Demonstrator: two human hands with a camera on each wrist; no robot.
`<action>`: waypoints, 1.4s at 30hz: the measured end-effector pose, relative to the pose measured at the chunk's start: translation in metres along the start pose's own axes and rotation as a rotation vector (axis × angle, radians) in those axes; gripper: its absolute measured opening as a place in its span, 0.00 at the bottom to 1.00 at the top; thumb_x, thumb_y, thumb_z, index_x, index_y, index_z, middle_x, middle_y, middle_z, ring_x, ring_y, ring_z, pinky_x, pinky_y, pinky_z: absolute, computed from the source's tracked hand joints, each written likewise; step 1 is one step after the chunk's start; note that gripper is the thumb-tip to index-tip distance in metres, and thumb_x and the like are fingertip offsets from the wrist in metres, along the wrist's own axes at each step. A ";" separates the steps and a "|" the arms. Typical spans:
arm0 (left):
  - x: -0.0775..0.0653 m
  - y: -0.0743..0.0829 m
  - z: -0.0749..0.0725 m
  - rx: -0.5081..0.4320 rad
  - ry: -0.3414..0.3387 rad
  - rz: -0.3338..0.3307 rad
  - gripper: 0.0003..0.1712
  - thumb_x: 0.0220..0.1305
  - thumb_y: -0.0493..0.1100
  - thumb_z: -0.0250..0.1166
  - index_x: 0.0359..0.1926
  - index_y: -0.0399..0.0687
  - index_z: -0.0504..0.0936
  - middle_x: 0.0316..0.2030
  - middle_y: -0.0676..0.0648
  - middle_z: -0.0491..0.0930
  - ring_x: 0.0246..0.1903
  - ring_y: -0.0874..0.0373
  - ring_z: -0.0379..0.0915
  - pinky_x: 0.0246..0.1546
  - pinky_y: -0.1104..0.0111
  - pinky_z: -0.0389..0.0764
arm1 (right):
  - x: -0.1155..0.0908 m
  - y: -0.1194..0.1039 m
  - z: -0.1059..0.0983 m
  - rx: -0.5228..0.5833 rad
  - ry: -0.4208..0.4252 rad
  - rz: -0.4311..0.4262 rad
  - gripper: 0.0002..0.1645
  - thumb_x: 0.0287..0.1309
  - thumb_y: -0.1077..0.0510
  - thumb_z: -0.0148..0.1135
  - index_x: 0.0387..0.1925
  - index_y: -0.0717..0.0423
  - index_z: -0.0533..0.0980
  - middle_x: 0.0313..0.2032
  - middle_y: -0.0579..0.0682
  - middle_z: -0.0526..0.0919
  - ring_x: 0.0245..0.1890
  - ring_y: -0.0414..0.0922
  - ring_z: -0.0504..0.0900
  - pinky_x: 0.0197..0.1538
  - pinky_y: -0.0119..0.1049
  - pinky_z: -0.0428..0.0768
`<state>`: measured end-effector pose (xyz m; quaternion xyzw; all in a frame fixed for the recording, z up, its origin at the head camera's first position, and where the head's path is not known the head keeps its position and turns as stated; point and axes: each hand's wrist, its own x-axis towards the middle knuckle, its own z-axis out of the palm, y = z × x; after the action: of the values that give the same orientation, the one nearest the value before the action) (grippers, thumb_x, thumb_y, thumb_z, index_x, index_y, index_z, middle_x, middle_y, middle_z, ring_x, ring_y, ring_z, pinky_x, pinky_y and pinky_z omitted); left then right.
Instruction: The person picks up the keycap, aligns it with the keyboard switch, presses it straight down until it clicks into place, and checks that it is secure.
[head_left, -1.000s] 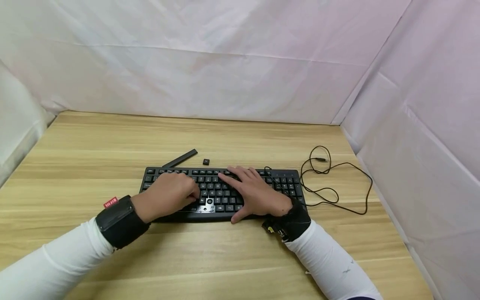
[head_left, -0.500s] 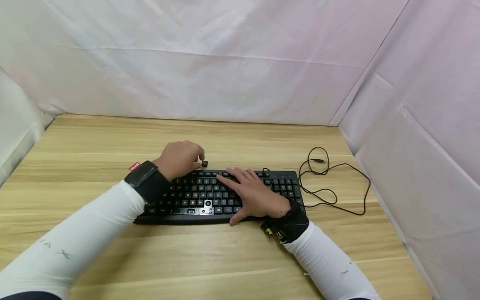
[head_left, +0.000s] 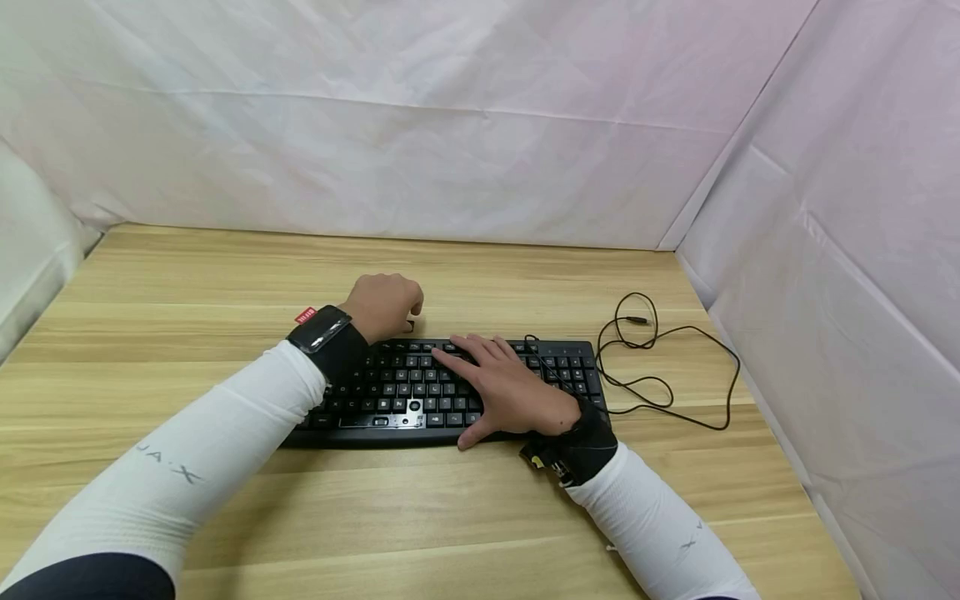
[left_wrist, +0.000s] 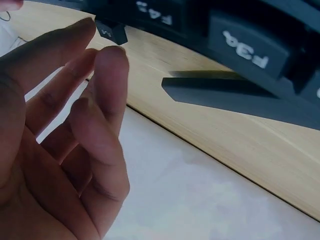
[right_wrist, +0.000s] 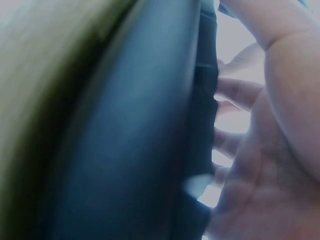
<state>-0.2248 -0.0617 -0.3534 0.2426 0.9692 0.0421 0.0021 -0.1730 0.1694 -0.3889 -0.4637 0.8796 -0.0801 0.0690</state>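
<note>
The small black keycap [left_wrist: 111, 31] is sitting just beyond the far edge of the keyboard [head_left: 438, 390], and the left hand [head_left: 385, 304] is bending its fingers close about it; whether they are already pinching it, I cannot tell. The keycap is looking very light and stiff, probably of hard plastic, so a soft pinch on two opposite side walls should be enough, while pressing on a corner could be risking a slip. The right hand [head_left: 510, 387] is grasping nothing; it is resting spread over the keys. The keyboard is appearing rigid and not heavy, perhaps inclined to slide on the wooden surface [head_left: 420, 517], with its front rim offering good hold.
</note>
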 end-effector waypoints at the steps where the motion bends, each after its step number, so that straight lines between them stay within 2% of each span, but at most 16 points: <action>1: 0.000 0.000 0.000 0.006 0.000 -0.002 0.12 0.49 0.39 0.72 0.37 0.44 0.86 0.35 0.43 0.86 0.29 0.50 0.78 0.30 0.52 0.82 | 0.000 0.000 0.000 0.000 -0.002 0.001 0.74 0.26 0.23 0.67 0.73 0.44 0.47 0.72 0.58 0.48 0.69 0.55 0.44 0.66 0.62 0.49; 6: -0.004 0.000 0.000 0.016 0.000 -0.014 0.09 0.48 0.39 0.72 0.33 0.44 0.86 0.32 0.44 0.86 0.27 0.50 0.78 0.28 0.53 0.82 | 0.000 -0.002 -0.002 -0.004 -0.009 -0.005 0.74 0.26 0.23 0.67 0.73 0.44 0.47 0.72 0.58 0.48 0.69 0.55 0.43 0.67 0.61 0.49; 13: -0.006 -0.001 0.000 0.012 0.022 -0.008 0.03 0.51 0.38 0.69 0.27 0.44 0.85 0.24 0.46 0.84 0.22 0.53 0.75 0.24 0.54 0.81 | 0.000 -0.004 -0.003 0.002 -0.018 -0.003 0.74 0.27 0.24 0.68 0.73 0.45 0.46 0.72 0.58 0.47 0.69 0.55 0.43 0.67 0.62 0.49; 17: -0.007 -0.002 0.000 -0.014 0.034 -0.005 0.04 0.52 0.40 0.70 0.29 0.45 0.85 0.27 0.46 0.84 0.24 0.53 0.76 0.25 0.56 0.81 | 0.001 -0.003 -0.004 0.004 -0.018 -0.006 0.73 0.27 0.24 0.68 0.73 0.45 0.46 0.72 0.58 0.47 0.69 0.56 0.43 0.67 0.62 0.48; 22: -0.015 0.001 -0.008 -0.084 0.043 0.000 0.06 0.53 0.39 0.69 0.34 0.43 0.85 0.32 0.44 0.84 0.28 0.53 0.77 0.31 0.56 0.81 | 0.001 0.000 -0.004 0.006 -0.016 -0.009 0.73 0.27 0.24 0.68 0.73 0.45 0.47 0.72 0.59 0.47 0.69 0.56 0.43 0.66 0.62 0.48; 26: -0.024 0.004 -0.013 -0.120 0.062 0.028 0.09 0.54 0.39 0.68 0.38 0.42 0.84 0.33 0.44 0.85 0.28 0.54 0.77 0.31 0.58 0.81 | 0.001 0.002 -0.004 0.010 -0.024 -0.005 0.73 0.27 0.24 0.67 0.74 0.45 0.46 0.72 0.59 0.47 0.69 0.56 0.43 0.66 0.62 0.48; 32: -0.046 0.016 -0.015 -0.067 0.112 0.096 0.13 0.53 0.44 0.69 0.39 0.45 0.84 0.31 0.47 0.85 0.23 0.59 0.75 0.23 0.61 0.81 | 0.003 0.003 -0.006 0.009 -0.027 0.000 0.74 0.27 0.24 0.68 0.74 0.44 0.46 0.72 0.58 0.47 0.69 0.56 0.43 0.67 0.62 0.48; 38: -0.073 0.035 -0.007 -0.083 0.115 0.139 0.12 0.51 0.45 0.70 0.38 0.47 0.84 0.33 0.49 0.84 0.26 0.61 0.75 0.25 0.62 0.82 | 0.003 0.004 -0.007 -0.001 -0.020 0.002 0.73 0.27 0.24 0.68 0.74 0.43 0.46 0.72 0.58 0.48 0.69 0.56 0.44 0.67 0.61 0.49; 42: -0.083 0.046 0.003 -0.097 0.102 0.166 0.12 0.51 0.45 0.70 0.38 0.48 0.85 0.34 0.49 0.82 0.27 0.61 0.75 0.24 0.64 0.81 | 0.002 0.004 -0.008 0.012 -0.017 0.004 0.73 0.27 0.24 0.68 0.74 0.44 0.46 0.72 0.58 0.48 0.69 0.56 0.43 0.66 0.62 0.49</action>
<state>-0.1302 -0.0602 -0.3538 0.3194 0.9414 0.1014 -0.0391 -0.1786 0.1706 -0.3822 -0.4623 0.8794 -0.0814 0.0792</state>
